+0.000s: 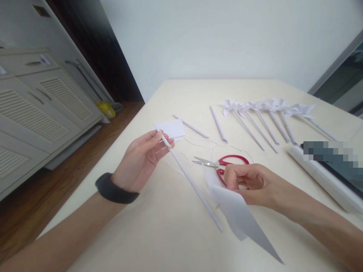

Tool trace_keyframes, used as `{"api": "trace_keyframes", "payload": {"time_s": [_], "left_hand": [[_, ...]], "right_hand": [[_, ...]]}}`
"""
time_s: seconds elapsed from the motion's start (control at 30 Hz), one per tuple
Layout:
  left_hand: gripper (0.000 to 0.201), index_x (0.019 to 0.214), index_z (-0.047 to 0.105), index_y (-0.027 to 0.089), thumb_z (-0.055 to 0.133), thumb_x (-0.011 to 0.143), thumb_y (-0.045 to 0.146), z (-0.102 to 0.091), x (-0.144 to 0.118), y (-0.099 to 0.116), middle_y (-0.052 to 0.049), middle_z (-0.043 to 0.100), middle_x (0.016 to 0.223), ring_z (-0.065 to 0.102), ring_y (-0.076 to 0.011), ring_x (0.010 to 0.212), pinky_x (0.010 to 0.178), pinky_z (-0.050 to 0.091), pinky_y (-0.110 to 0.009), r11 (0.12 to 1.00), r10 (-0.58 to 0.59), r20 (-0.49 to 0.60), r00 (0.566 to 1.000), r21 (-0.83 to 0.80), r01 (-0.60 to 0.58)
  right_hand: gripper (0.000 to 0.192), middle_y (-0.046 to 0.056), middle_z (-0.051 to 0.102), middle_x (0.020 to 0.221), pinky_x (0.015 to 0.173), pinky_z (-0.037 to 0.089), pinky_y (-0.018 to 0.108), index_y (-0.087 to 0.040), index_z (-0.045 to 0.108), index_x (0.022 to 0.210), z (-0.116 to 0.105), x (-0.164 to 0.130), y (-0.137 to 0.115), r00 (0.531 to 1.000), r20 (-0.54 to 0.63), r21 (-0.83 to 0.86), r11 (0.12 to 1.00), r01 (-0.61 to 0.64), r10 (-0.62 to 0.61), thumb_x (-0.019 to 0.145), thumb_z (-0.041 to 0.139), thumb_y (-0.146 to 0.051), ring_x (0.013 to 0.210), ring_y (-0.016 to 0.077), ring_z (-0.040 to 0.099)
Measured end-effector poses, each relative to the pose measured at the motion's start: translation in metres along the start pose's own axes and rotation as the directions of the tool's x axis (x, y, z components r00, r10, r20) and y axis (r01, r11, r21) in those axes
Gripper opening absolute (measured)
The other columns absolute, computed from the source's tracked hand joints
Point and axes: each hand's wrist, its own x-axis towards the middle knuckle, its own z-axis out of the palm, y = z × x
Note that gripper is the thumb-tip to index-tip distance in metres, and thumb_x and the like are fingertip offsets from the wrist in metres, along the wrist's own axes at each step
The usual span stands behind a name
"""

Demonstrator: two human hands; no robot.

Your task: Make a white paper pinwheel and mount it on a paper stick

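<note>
My left hand (150,155), with a black wristband, pinches a thin rolled-paper stick (193,183) near its upper end. The stick slants down to the right, over the table. My right hand (246,181) is closed on the edge of a white paper piece (241,211) with pointed flaps hanging down. A small yellowish bit (217,206) shows between the paper and the stick; I cannot make out what it is. Just behind my right hand lie red-handled scissors (211,164), their blades slightly apart and pointing left. Part of a handle is hidden by my fingers.
Several paper pinwheels (266,107) lie in a row at the back right. Two loose paper rolls (218,124), square paper sheets (172,128) and thin paper strips (198,142) are nearer. A white box-like object (320,177) with a dark, blurred-out top stands at right.
</note>
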Motion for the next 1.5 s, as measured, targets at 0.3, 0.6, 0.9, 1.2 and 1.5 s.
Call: {"api": "trace_keyframes", "payload": {"time_s": [0.3, 0.6, 0.9, 1.2, 1.5], "left_hand": [[0.016, 0.073, 0.061, 0.015, 0.048, 0.083, 0.018, -0.001, -0.001, -0.002, 0.000, 0.057, 0.077, 0.056, -0.0094, 0.078, 0.076, 0.047, -0.017, 0.999, 0.037, -0.005, 0.999, 0.008, -0.037], [0.014, 0.075, 0.060, 0.012, 0.049, 0.083, 0.015, -0.001, 0.000, -0.003, -0.002, 0.059, 0.078, 0.057, -0.0109, 0.079, 0.076, 0.049, -0.018, 0.997, 0.045, -0.014, 0.999, -0.063, -0.046], [0.011, 0.076, 0.060, 0.012, 0.050, 0.082, 0.012, -0.001, -0.001, -0.006, -0.002, 0.058, 0.077, 0.058, -0.0101, 0.078, 0.074, 0.050, -0.016, 0.994, 0.056, -0.075, 0.996, -0.087, -0.062], [0.010, 0.077, 0.059, 0.012, 0.051, 0.082, 0.015, 0.000, -0.002, -0.007, -0.002, 0.059, 0.079, 0.059, -0.0105, 0.079, 0.079, 0.048, -0.018, 0.997, 0.064, -0.097, 0.993, -0.041, -0.068], [0.006, 0.076, 0.057, 0.013, 0.053, 0.080, 0.014, 0.002, -0.004, -0.006, -0.003, 0.058, 0.082, 0.058, -0.0120, 0.083, 0.078, 0.050, -0.020, 0.994, 0.082, -0.143, 0.986, -0.054, -0.090]], "right_hand": [[0.016, -0.001, 0.049, 0.067, 0.058, 0.034, 0.024, -0.019, 0.051, 0.064, -0.004, -0.001, 0.001, 1.000, 0.003, 0.072, 0.997, -0.027, 0.027, 0.077, 0.058, -0.023, 0.063, 0.0119, 0.046], [0.012, -0.001, 0.052, 0.072, 0.053, 0.032, 0.020, -0.017, 0.051, 0.068, -0.006, -0.001, 0.007, 1.000, 0.026, 0.228, 0.974, -0.005, -0.001, 0.075, 0.061, -0.019, 0.062, 0.0091, 0.047], [0.010, -0.002, 0.053, 0.071, 0.055, 0.033, 0.021, -0.019, 0.052, 0.068, -0.008, 0.002, 0.009, 0.998, 0.057, 0.266, 0.964, -0.030, 0.016, 0.073, 0.060, -0.022, 0.063, 0.0105, 0.046], [0.015, -0.002, 0.047, 0.068, 0.054, 0.029, 0.023, -0.018, 0.050, 0.065, -0.005, 0.000, 0.000, 0.999, -0.028, 0.172, 0.985, 0.022, -0.017, 0.077, 0.058, -0.020, 0.062, 0.0108, 0.043], [0.014, 0.000, 0.051, 0.078, 0.064, 0.035, 0.026, -0.021, 0.050, 0.067, -0.006, 0.001, -0.001, 0.987, -0.116, -0.075, 0.992, 0.105, -0.113, 0.078, 0.059, -0.025, 0.086, 0.0174, 0.049]]}}
